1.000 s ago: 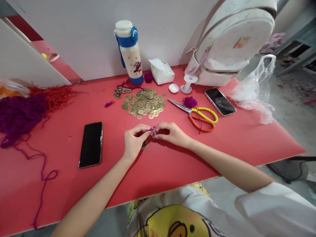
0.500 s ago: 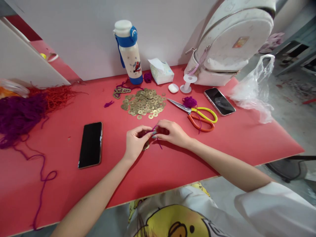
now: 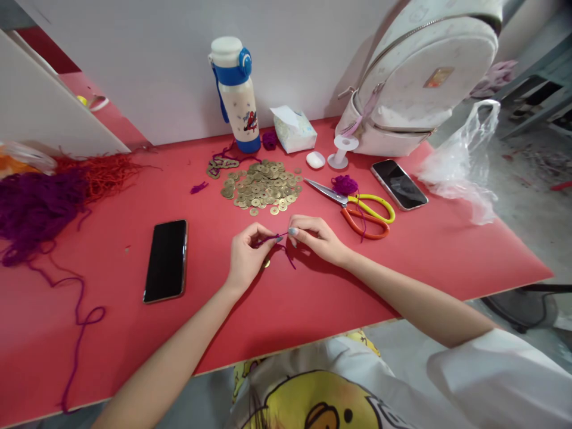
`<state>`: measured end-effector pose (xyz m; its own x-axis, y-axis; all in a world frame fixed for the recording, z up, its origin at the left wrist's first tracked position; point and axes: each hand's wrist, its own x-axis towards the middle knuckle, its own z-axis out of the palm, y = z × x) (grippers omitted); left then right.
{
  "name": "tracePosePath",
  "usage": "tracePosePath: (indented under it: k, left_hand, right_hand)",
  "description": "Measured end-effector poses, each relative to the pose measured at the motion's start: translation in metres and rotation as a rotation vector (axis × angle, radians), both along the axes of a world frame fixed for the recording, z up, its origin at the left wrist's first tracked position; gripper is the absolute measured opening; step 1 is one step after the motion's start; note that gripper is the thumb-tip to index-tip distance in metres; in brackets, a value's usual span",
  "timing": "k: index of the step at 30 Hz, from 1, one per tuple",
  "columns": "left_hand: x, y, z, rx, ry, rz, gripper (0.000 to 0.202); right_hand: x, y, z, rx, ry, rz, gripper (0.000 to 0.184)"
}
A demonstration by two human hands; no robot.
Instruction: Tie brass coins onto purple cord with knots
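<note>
Between my two hands a thin purple cord (image 3: 291, 260) is stretched, one loose end hanging down. My left hand (image 3: 248, 253) is closed, pinching the cord between thumb and forefinger. A brass coin (image 3: 267, 263) shows partly beneath it; the rest is hidden by the fingers. My right hand (image 3: 318, 239) is closed too, thumb and forefinger gripping the cord a short way to the right. Just beyond the hands lies a pile of brass coins with holes (image 3: 268, 186). Coins strung on purple cord (image 3: 222, 165) rest behind the pile, to the left.
Scissors (image 3: 348, 205) and a purple cord bundle (image 3: 344, 185) lie to the right. Phones (image 3: 166, 260) (image 3: 399, 183) flank the work area. A bottle (image 3: 236, 95), tissue pack (image 3: 295, 132), white spool (image 3: 343, 152) and backpack (image 3: 415, 83) stand behind. Purple cord (image 3: 40, 205) is heaped left.
My right hand has drawn slightly away from the left, pulling the cord straight between them. Earlier the fingertips were close together around a small loop of cord.
</note>
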<state>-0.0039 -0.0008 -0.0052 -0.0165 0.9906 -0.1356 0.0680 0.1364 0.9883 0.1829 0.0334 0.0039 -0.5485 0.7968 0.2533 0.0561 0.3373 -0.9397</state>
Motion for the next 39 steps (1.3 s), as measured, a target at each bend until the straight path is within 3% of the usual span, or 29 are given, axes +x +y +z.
tracePosePath:
  k: [18, 22, 28, 31, 34, 39]
  left_hand:
    - [-0.001, 0.002, 0.005, 0.153, 0.162, -0.033, 0.015]
    - [-0.001, 0.003, 0.006, 0.207, 0.189, -0.065, 0.012]
    - [0.001, 0.001, 0.008, 0.206, 0.079, -0.078, 0.010]
    - [0.000, 0.001, 0.007, 0.169, 0.064, -0.061, 0.016]
    - [-0.001, 0.001, 0.005, 0.137, 0.038, -0.034, 0.018]
    - [-0.002, 0.001, 0.005, 0.136, -0.005, -0.018, 0.018]
  right_hand:
    - [0.004, 0.000, 0.000, 0.048, 0.135, -0.064, 0.042]
    - [0.003, 0.003, -0.003, 0.072, 0.093, -0.174, 0.042]
    - [0.001, 0.009, -0.013, 0.034, 0.045, -0.354, 0.032]
    - [0.001, 0.009, -0.013, 0.190, 0.002, -0.467, 0.018]
    - [0.001, 0.005, -0.010, 0.401, -0.095, -0.514, 0.015]
    - [-0.005, -0.005, -0.011, 0.461, -0.329, -0.340, 0.019]
